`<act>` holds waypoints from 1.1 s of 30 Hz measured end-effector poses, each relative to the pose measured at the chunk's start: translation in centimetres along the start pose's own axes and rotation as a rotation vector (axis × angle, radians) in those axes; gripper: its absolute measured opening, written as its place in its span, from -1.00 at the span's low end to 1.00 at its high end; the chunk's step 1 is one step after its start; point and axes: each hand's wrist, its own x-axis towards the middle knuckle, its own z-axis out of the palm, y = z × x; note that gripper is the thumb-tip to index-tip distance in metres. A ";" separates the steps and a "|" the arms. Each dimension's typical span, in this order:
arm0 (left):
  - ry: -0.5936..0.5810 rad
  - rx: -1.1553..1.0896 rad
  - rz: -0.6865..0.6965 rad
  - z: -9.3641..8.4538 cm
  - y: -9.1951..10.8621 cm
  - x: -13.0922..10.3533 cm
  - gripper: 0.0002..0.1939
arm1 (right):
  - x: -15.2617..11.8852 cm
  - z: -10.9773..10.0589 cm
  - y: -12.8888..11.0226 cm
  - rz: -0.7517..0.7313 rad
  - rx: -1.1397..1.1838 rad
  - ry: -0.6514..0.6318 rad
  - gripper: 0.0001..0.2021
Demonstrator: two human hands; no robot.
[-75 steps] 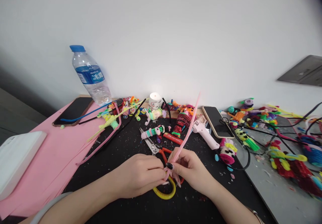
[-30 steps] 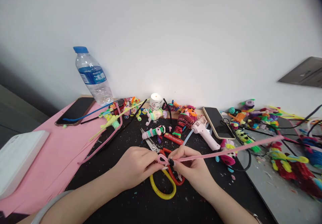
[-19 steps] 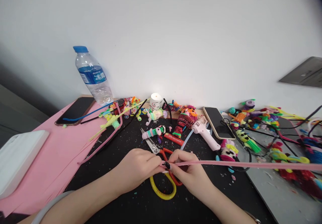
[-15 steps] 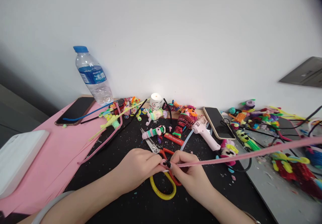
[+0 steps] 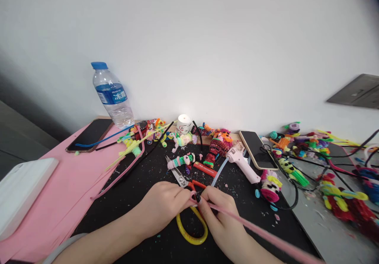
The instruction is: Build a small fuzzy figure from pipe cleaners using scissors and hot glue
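A pink pipe cleaner (image 5: 260,230) is pinched at one end by both my hands, close together over the black work surface. My left hand (image 5: 168,204) has its thumb and fingertips closed on the small curled end. Fingers of my right hand (image 5: 220,210) close on the same pipe cleaner beside the curl, and its long tail runs out over that wrist to the lower right. Under my hands lie scissors (image 5: 192,238) with yellow and orange-red handles, partly hidden. Their blades point to the upper left, beside a striped pipe-cleaner figure (image 5: 183,160).
A pink glue gun (image 5: 244,164) and a phone (image 5: 258,149) lie to the right, with a red stick (image 5: 205,169) nearer the middle. Several colourful figures line the wall. A water bottle (image 5: 112,96) stands at the left above pink sheets (image 5: 74,181), near a white box (image 5: 25,195).
The pink pipe cleaner's long tail has swung down, from pointing right to pointing lower right. Both hands keep their pinch, and the camera view has tilted slightly up.
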 end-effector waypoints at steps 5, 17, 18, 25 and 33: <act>-0.019 -0.058 -0.014 0.0 0.0 0.0 -0.68 | 0.1 -0.2 -0.1 -0.047 -0.041 -0.057 -0.71; -0.020 -0.081 -0.008 -0.2 0.2 0.1 -0.71 | -0.2 0.2 -0.2 -0.029 0.052 -0.080 -0.68; -0.025 -0.081 -0.006 -0.1 0.3 0.0 -0.71 | -0.2 0.2 -0.2 -0.023 0.056 -0.096 -0.68; 0.026 -0.084 -0.046 -0.1 0.5 -0.1 -0.79 | -0.2 0.3 0.0 0.003 0.081 -0.122 -0.68; 0.007 -0.068 0.041 0.1 0.2 -0.1 -0.77 | -0.3 0.4 0.3 0.011 0.070 -0.170 -0.68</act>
